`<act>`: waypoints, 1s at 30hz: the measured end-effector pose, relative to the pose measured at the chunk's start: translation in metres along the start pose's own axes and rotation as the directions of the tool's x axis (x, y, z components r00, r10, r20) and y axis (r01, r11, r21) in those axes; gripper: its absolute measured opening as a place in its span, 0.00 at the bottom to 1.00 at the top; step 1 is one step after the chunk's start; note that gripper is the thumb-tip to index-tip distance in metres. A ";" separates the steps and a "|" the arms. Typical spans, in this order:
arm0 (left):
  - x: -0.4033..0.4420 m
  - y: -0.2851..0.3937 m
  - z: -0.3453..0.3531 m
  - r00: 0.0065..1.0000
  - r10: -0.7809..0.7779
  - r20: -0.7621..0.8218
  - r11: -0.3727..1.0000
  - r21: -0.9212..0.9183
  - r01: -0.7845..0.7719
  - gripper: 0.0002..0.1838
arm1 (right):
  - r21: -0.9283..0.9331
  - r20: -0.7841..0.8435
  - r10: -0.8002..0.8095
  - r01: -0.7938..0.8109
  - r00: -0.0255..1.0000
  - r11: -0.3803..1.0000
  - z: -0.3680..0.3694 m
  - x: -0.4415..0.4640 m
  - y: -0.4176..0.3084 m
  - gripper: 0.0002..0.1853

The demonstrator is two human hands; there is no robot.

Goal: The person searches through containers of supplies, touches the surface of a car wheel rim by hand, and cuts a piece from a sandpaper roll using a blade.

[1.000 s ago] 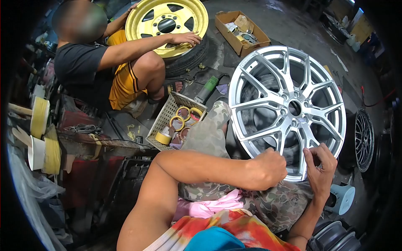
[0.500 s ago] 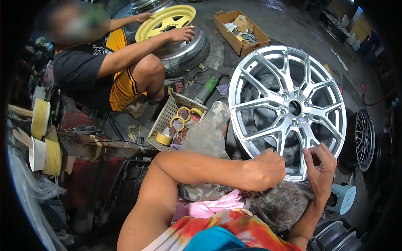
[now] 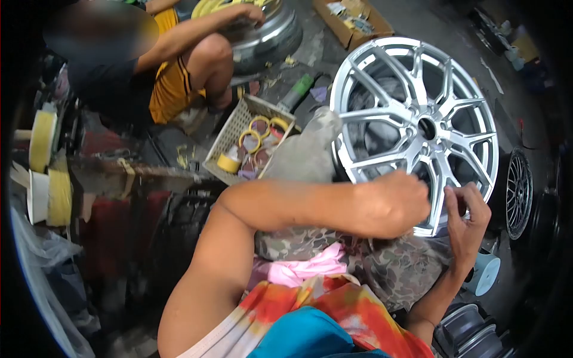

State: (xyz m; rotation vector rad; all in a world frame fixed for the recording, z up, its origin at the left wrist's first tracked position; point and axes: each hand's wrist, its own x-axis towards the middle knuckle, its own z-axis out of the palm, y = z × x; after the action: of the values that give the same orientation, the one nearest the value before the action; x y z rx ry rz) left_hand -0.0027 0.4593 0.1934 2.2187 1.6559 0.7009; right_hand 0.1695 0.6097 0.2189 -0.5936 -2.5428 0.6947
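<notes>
A silver multi-spoke wheel rim lies face up in front of me. My left hand is closed in a fist over its near edge, by a lower spoke. Whatever its fingers hold, if anything, is hidden behind the knuckles. My right hand is at the rim's near right edge, thumb and forefinger curled in a pinch beside the same spoke. Anything between those fingertips is too small to make out. Under the rim, a dark round shape shows through the spoke gaps.
A basket of tape rolls stands left of my knee, beside a green-and-grey power tool. A co-worker sits at upper left by a tyre. A cardboard box, a dark rim and a blue stool surround the rim.
The view has shifted, so the rim sits higher in it. My left fist has come up and closer to my right hand, which keeps its pinch at the rim's edge.
</notes>
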 end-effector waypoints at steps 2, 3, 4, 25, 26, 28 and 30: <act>-0.004 -0.009 -0.020 0.997 -0.013 -0.071 0.998 -0.056 0.009 0.19 | -0.010 -0.030 -0.049 0.049 0.998 0.999 0.003 0.001 0.001 0.07; -0.007 -0.016 -0.028 0.990 -0.033 -0.136 0.995 -0.101 0.019 0.19 | -0.002 -0.005 -0.050 0.050 0.999 0.999 0.004 0.001 0.002 0.07; -0.014 -0.024 -0.039 0.973 -0.065 -0.222 0.991 -0.131 0.036 0.18 | -0.032 -0.001 -0.046 0.046 0.999 0.998 0.005 0.000 0.001 0.07; -0.394 -0.201 0.103 0.161 -0.975 0.156 0.134 -0.169 0.977 0.19 | -0.135 0.198 0.141 -0.116 0.970 0.984 0.042 0.019 -0.004 0.12; -0.410 -0.211 0.129 0.108 -0.988 0.111 0.089 -0.166 0.982 0.19 | -0.142 0.200 0.108 -0.080 0.974 0.987 0.043 0.019 -0.003 0.12; -0.414 -0.219 0.146 0.058 -0.996 0.069 0.046 -0.164 0.985 0.20 | -0.152 0.202 0.141 -0.111 0.969 0.982 0.040 0.020 -0.002 0.12; -0.413 -0.220 0.152 -0.070 -0.994 0.081 -0.087 -0.230 0.969 0.21 | -0.149 0.188 0.144 -0.117 0.971 0.982 0.041 0.019 0.001 0.11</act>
State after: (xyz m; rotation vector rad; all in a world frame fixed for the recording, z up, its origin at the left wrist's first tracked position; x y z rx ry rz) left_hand -0.1923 0.1412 -0.1308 0.1832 2.4372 0.4364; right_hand 0.1339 0.6052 0.1922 -0.7805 -2.7733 0.6563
